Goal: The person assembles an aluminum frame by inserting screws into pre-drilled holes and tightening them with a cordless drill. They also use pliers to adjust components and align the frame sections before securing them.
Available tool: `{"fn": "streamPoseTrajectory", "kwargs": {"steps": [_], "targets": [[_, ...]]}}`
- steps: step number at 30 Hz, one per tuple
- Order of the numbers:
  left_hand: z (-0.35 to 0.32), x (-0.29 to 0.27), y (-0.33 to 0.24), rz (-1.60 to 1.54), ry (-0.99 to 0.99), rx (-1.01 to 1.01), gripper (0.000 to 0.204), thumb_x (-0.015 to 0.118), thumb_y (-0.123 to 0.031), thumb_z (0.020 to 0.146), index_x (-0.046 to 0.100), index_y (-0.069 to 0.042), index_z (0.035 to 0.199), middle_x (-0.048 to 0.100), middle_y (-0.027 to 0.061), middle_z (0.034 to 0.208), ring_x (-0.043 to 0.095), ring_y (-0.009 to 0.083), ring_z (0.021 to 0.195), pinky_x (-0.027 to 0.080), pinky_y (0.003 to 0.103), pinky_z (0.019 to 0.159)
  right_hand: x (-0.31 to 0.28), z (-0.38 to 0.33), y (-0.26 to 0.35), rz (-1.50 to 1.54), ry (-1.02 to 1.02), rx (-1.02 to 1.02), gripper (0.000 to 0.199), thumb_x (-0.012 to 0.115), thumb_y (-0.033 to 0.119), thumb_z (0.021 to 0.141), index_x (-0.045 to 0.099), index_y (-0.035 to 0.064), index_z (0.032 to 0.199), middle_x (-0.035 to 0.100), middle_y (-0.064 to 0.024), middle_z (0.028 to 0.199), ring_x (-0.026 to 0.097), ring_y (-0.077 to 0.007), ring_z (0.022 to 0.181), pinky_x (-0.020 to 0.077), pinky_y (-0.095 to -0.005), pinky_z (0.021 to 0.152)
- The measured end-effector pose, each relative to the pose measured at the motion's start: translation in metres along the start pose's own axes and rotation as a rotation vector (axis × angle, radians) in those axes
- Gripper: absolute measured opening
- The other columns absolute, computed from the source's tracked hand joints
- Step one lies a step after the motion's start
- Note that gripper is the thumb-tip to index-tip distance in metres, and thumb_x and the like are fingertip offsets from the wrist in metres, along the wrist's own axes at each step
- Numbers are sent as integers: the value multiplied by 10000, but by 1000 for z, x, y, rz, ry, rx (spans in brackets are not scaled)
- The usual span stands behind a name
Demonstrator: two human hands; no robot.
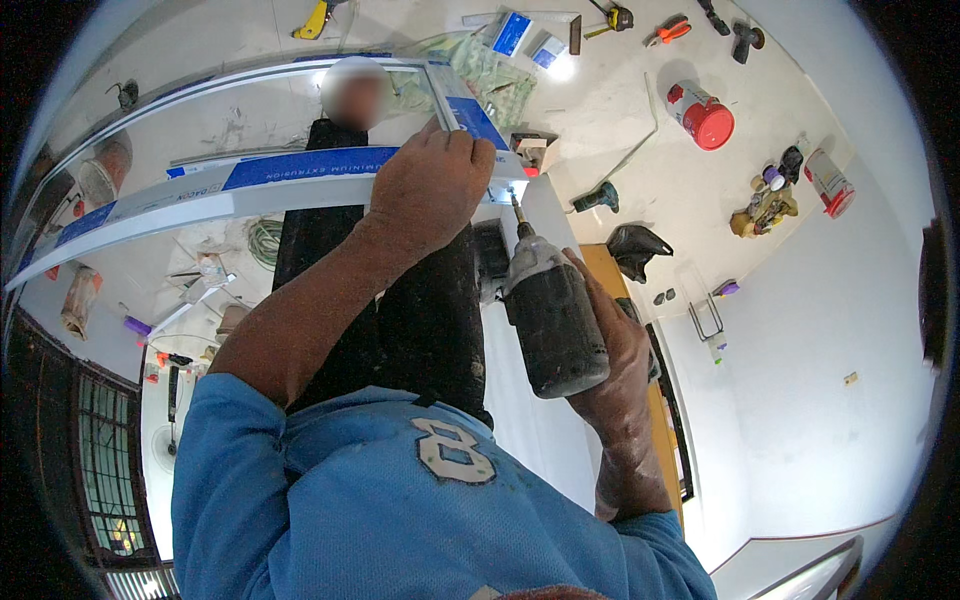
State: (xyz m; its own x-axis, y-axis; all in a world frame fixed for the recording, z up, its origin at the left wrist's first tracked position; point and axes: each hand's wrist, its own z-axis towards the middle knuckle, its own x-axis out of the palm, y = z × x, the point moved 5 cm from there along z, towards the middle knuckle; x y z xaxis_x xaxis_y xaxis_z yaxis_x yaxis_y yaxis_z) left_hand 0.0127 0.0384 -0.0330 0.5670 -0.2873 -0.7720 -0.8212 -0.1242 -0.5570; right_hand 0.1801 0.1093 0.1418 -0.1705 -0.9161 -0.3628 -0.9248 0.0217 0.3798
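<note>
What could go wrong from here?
The bit of the drill in the right hand could slip off the frame's corner toward the left hand, which grips close by. The frame might also twist if that grip loosens. Pliers lying on the floor could trip someone.

Light: bright, whitish. Pale floor (595, 125) is throwing back a hot glare spot near the top; the right-hand wall (810, 370) is glowing almost white. A small highlight is burning beside the tip of my drill (553, 320). Barred window (108, 455), lower left, is sitting in gloom. Fisheye is bowing the long frame (285, 168), blackening the corners. One round patch (357, 93) is blurring out; my left hand (432, 188) is showing fairly sharp.
</note>
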Motion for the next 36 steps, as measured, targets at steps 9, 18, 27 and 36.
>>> {"fn": "streamPoseTrajectory", "kwargs": {"steps": [9,18,27,36], "targets": [[-1,3,0,2,36,8,202,731,-104,867,636,-36,1032,696,149,941,754,324,915,618,460,861,-2,4,-6,5,31,42,901,938,181,854,522,85,1648,749,-225,1399,771,-346,1255,635,-458,1051],[-3,7,0,-1,35,-9,237,753,-116,855,646,-38,1051,701,143,946,756,320,919,618,454,845,-19,22,11,-343,99,-96,814,879,255,884,545,100,1610,787,-182,1247,796,-366,1080,632,-479,935],[-3,4,-1,24,25,14,240,756,-143,875,652,-31,1060,706,144,949,761,318,914,617,454,844,-18,25,15,-410,100,-119,793,881,246,882,560,96,1591,786,-178,1223,796,-355,1066,627,-467,934],[-12,5,1,35,6,26,214,732,-151,893,645,-40,1054,706,146,956,754,317,930,613,449,832,-11,27,18,-507,139,-149,718,822,194,908,569,79,1570,768,-165,1168,783,-353,1034,617,-479,899]]}}
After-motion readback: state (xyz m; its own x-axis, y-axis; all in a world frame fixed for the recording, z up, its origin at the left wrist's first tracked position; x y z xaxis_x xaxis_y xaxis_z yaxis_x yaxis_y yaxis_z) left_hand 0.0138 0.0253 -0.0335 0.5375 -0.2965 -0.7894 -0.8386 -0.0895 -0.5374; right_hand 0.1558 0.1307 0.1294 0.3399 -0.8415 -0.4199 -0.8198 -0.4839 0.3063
